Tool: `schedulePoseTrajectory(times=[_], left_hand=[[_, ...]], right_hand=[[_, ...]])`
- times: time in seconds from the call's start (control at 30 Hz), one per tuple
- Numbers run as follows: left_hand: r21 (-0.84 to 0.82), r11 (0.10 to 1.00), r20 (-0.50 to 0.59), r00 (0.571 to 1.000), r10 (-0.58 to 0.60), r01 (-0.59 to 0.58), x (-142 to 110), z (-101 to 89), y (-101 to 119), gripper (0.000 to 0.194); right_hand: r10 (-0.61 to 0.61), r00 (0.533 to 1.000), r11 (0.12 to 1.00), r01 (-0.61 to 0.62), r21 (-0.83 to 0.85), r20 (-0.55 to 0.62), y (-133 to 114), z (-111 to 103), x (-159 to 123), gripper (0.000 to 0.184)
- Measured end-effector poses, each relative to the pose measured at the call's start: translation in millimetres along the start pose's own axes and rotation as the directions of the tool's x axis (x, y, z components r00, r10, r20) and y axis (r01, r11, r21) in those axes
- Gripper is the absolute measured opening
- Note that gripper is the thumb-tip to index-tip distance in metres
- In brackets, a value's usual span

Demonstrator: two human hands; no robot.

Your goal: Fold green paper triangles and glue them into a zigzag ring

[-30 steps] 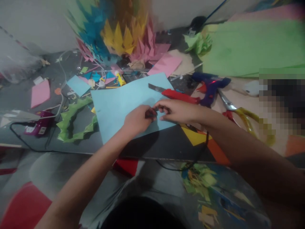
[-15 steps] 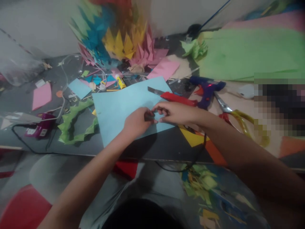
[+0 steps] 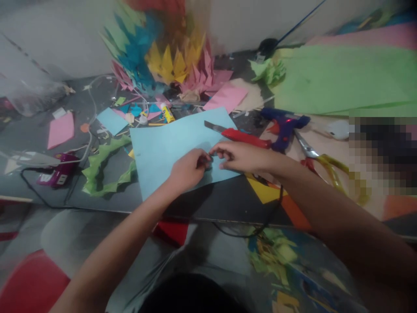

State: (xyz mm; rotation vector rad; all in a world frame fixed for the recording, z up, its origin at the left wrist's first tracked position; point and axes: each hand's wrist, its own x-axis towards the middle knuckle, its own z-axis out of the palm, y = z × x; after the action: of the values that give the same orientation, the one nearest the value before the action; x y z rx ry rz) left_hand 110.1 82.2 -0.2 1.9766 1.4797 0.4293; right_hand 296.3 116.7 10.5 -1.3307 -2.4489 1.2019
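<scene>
Both hands meet over a light blue sheet of paper that lies on the dark table. My left hand has its fingers curled inward, and their tips come close to those of the other hand. My right hand is bent at the wrist with its fingers curled as well; whatever is between the fingertips is too small and blurred to name. Just beyond the right hand a red utility knife lies with its blade out over the sheet. A dark blue glue gun with a red light rests to its right.
Scissors with yellow handles lie at right. A green zigzag paper strip curves at left near a purple power adapter. A yellow glue stick, paper scraps and a pointed, layered paper piece are behind. A black cable crosses the front edge.
The fingers shift slightly, with a little more of the blue sheet showing between the right thumb and fingers. The whole view has moved a little; the objects on the table stay put.
</scene>
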Motion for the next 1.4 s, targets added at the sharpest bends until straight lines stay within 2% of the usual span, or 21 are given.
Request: schedulePoseTrajectory(times=[0.13,0.27,0.4,0.5,0.7,0.8,0.9,1.1,1.3,1.4], left_hand=[[0.004,0.985,-0.019,0.985,0.173,-0.173,-8.6,-0.9,-7.6,0.025],[0.159,0.911,-0.027,0.921,0.389,-0.380,-19.7,2.0,-12.3,0.025],[0.293,0.836,-0.037,0.869,0.494,-0.463,-24.4,5.7,-15.1,0.024],[0.353,0.807,-0.025,0.857,0.514,-0.474,-24.5,6.6,-15.2,0.023],[0.374,0.822,-0.063,0.873,0.484,-0.429,-26.8,6.8,-13.3,0.018],[0.419,0.801,-0.040,0.873,0.486,-0.427,-28.1,6.9,-11.6,0.026],[0.483,0.755,0.002,0.863,0.505,-0.443,-28.2,6.8,-10.3,0.028],[0.515,0.722,-0.014,0.837,0.546,-0.462,-27.2,7.2,-10.0,0.022],[0.525,0.728,-0.050,0.837,0.545,-0.442,-28.9,9.0,-9.0,0.021],[0.477,0.765,-0.080,0.845,0.528,-0.433,-29.9,9.0,-9.6,0.020]], right_hand=[[-0.002,1.000,1.000,0.002,0.003,0.021,-0.5,-1.6,-1.2,0.039],[-0.019,1.000,0.999,0.019,0.031,0.020,1.5,-1.6,-1.0,0.042],[-0.025,1.000,0.999,0.024,0.048,0.019,2.4,-1.2,-1.2,0.044],[-0.011,1.000,0.999,0.010,0.051,0.016,1.4,-1.4,-1.9,0.044],[0.005,1.000,0.999,-0.006,0.050,0.026,-1.3,-1.6,-1.8,0.044],[0.017,0.999,0.999,-0.018,0.041,0.028,-3.3,-2.0,-2.0,0.044],[0.021,0.999,0.999,-0.022,0.031,0.026,-4.9,-2.6,-2.6,0.045],[0.015,0.999,0.999,-0.016,0.038,0.030,-5.4,-2.3,-3.1,0.043],[-0.001,1.000,0.998,-0.001,0.055,0.024,-4.3,-1.0,-2.8,0.044],[-0.014,1.000,0.998,0.013,0.055,0.020,-3.6,-1.2,-3.1,0.043]])
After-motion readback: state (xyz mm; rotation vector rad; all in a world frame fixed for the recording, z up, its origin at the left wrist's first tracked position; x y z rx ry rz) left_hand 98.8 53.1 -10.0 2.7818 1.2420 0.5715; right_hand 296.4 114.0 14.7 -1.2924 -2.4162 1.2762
